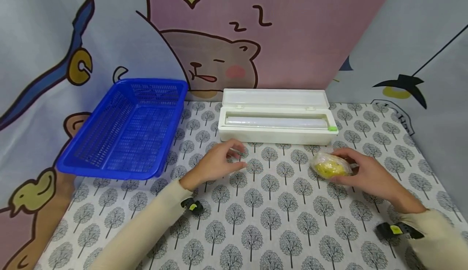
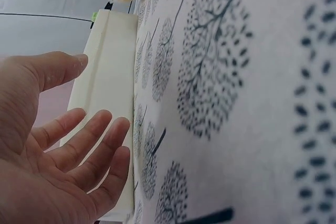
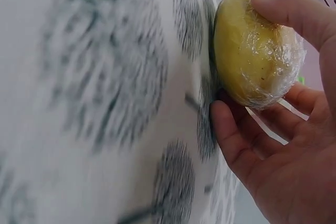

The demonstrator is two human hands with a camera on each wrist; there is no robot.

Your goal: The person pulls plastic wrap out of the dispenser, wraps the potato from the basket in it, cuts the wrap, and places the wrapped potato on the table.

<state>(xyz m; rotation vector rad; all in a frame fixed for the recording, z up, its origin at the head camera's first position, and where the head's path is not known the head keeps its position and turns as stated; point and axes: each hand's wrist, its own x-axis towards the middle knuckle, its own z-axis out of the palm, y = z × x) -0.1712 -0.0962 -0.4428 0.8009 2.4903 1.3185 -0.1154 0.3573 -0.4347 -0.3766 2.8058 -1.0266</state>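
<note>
My right hand (image 1: pixel 376 178) holds a yellow, potato-shaped thing wrapped in cling film (image 1: pixel 330 166) low over the tablecloth at the right. In the right wrist view the thumb presses on the wrapped yellow thing (image 3: pixel 252 51), with the fingers curled beneath it; the film is crinkled and shiny. My left hand (image 1: pixel 217 162) hovers with nothing in it, fingers apart and loosely bent, in front of a white box (image 1: pixel 274 136). Lid up, the box holds a roll of cling film (image 1: pixel 274 122). The left wrist view shows the spread left fingers (image 2: pixel 107 135) overlapping the box's side.
A blue plastic basket (image 1: pixel 161 156) stands at the back left, near the wall. Tree-patterned cloth (image 1: pixel 270 221) covers the table. Behind it hangs a cartoon-printed backdrop (image 1: pixel 300 38). A small green piece (image 1: pixel 332 128) sits at the box's right end.
</note>
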